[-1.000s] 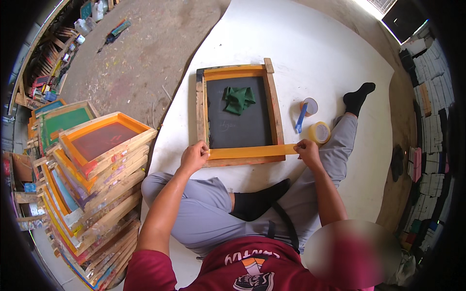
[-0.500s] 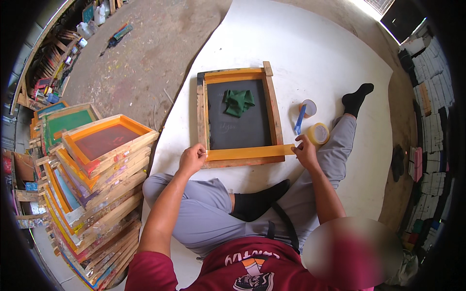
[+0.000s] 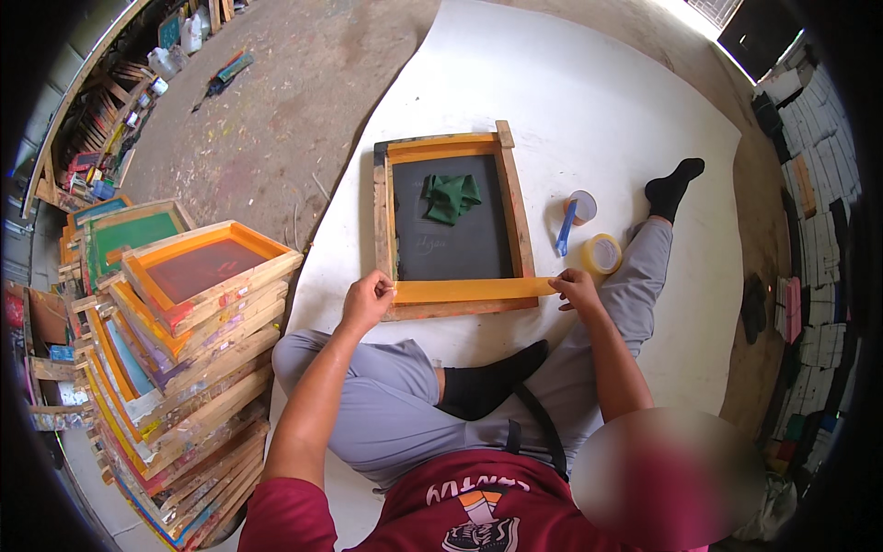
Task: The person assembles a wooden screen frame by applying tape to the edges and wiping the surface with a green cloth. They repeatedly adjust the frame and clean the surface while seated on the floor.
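A strip of yellowish tape (image 3: 471, 291) is stretched level along the near side of a wooden screen-printing frame (image 3: 518, 216). My left hand (image 3: 370, 298) pinches its left end at the frame's near left corner. At the other end, my right hand (image 3: 578, 289) pinches the tape just past the near right corner. Whether the strip touches the wood all along, I cannot tell. Inside the frame is a dark mesh (image 3: 460, 253) with faint handwriting, and a crumpled green cloth (image 3: 451, 198) lies on it.
Right of the frame, a roll of clear yellowish tape (image 3: 602, 254), a blue cutter (image 3: 566, 228) and another tape roll (image 3: 583, 206) lie on the white sheet (image 3: 589, 101). A tall stack of wooden screen frames (image 3: 212, 313) stands at my left. Bundled white stacks (image 3: 819, 193) line the far right.
Both hands keep their pinch on the tape. My right hand and its end of the strip have shifted slightly left and toward the frame; the view has moved a little.
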{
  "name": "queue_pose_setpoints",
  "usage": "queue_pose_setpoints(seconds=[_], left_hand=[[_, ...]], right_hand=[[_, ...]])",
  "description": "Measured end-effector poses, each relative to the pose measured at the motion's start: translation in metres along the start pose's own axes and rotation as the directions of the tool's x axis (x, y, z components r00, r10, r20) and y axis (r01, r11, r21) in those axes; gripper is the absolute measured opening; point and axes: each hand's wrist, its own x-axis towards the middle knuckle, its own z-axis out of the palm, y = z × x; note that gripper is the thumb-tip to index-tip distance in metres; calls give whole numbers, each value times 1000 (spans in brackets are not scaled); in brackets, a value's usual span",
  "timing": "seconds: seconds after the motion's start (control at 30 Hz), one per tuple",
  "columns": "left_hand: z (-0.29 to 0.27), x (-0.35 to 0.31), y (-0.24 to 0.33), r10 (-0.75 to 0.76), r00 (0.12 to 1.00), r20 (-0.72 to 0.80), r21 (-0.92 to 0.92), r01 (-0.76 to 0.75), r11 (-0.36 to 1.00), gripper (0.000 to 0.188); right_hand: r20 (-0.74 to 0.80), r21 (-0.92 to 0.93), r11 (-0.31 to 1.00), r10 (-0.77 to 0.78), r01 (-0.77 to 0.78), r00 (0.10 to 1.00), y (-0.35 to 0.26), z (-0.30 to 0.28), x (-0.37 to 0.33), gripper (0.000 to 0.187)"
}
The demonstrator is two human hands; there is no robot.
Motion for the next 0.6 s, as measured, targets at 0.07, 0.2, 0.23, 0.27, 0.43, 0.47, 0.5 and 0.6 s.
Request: queue_pose_setpoints(seconds=[0.07,0.2,0.23,0.27,0.43,0.47,0.5,0.6], left_hand=[[1,-2,1,5,1000,8,-9,-5,1000,15],[4,-4,3,10,1000,26,-30,-9,1000,14],[5,-4,2,10,1000,25,-41,-9,999,14],[4,-5,4,8,1000,23,-46,-7,999,14],[2,-8,2,1,1000,7,-37,-1,999,14],[3,-9,1,-4,1000,11,-47,5,999,14],[4,-9,-1,-10,1000,14,-57,11,998,14],[5,-10,-3,-28,999,31,-47,29,998,15]], right_hand=[[7,-1,1000,30,-30,1000,-2,0,-3,29],[-31,-59,997,-51,49,998,3,1,-2,30],[-44,-39,996,-79,78,996,9,1,3,30],[-56,-18,994,-107,106,993,9,2,5,29],[-51,57,983,-172,174,984,-4,5,0,30],[-51,18,983,-184,185,982,-8,5,-2,31],[-36,-23,984,-179,179,983,-9,4,-3,30],[10,-138,981,-137,137,991,-13,2,-2,27]])
